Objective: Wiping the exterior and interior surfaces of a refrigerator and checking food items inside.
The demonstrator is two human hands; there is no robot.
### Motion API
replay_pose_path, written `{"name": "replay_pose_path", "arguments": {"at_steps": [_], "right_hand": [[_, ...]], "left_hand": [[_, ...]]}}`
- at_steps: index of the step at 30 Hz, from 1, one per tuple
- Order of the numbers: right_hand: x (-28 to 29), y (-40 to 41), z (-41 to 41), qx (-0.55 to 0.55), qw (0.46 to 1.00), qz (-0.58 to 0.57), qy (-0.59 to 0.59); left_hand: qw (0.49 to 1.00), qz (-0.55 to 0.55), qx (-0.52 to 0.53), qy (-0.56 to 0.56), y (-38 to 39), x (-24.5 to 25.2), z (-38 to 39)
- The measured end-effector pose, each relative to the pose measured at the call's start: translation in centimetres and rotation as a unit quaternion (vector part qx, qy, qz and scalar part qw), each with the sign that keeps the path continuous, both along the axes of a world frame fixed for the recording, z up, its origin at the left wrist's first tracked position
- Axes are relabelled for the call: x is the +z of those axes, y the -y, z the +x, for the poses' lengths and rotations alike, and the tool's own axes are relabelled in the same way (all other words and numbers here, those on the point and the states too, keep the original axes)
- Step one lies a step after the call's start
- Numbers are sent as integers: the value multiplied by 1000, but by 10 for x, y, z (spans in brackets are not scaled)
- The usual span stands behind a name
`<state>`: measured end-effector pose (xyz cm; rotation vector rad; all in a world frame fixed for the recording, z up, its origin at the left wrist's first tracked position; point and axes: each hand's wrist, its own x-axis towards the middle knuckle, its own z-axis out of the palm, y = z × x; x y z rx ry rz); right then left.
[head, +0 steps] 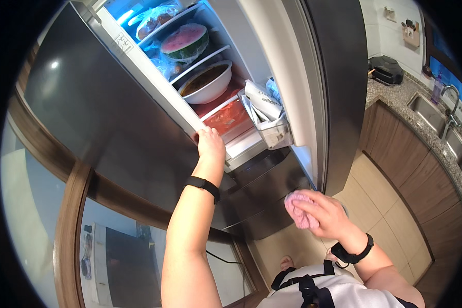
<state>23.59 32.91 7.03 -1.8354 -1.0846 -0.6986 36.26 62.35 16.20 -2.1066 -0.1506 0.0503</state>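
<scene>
My left hand [211, 143] grips the inner edge of the refrigerator's left door [138, 111], near its lower end; the fingertips are partly hidden behind the edge. In my right hand [325, 213] is a folded pink cloth [301, 211], held below the right door [340, 96], which stands open. Inside the refrigerator, a cut watermelon [185, 41] in plastic film sits on a middle shelf. Under it stands a white bowl [210, 86] with dark contents. Reddish wrapped contents [225, 119] lie at the bottom. White packets [262, 101] fill the clear door bin [276, 134].
A granite counter [402, 94] with a black appliance [385, 70] and a double steel sink [427, 111] runs along the right. Wood-framed glass panels [71, 215] stand at the left. My feet are on the tiled floor [385, 208].
</scene>
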Motion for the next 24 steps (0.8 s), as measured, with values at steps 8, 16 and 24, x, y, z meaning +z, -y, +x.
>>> {"name": "replay_pose_path", "arguments": {"at_steps": [8, 16, 24], "right_hand": [[-15, 8, 10, 18, 999, -14, -23], [-22, 9, 11, 23, 1000, -11, -2], [-26, -13, 5, 93, 992, 15, -80]], "left_hand": [[969, -89, -210, 98, 14, 3, -82], [938, -135, -243, 208, 16, 12, -226], [913, -95, -262, 297, -35, -13, -298]]}}
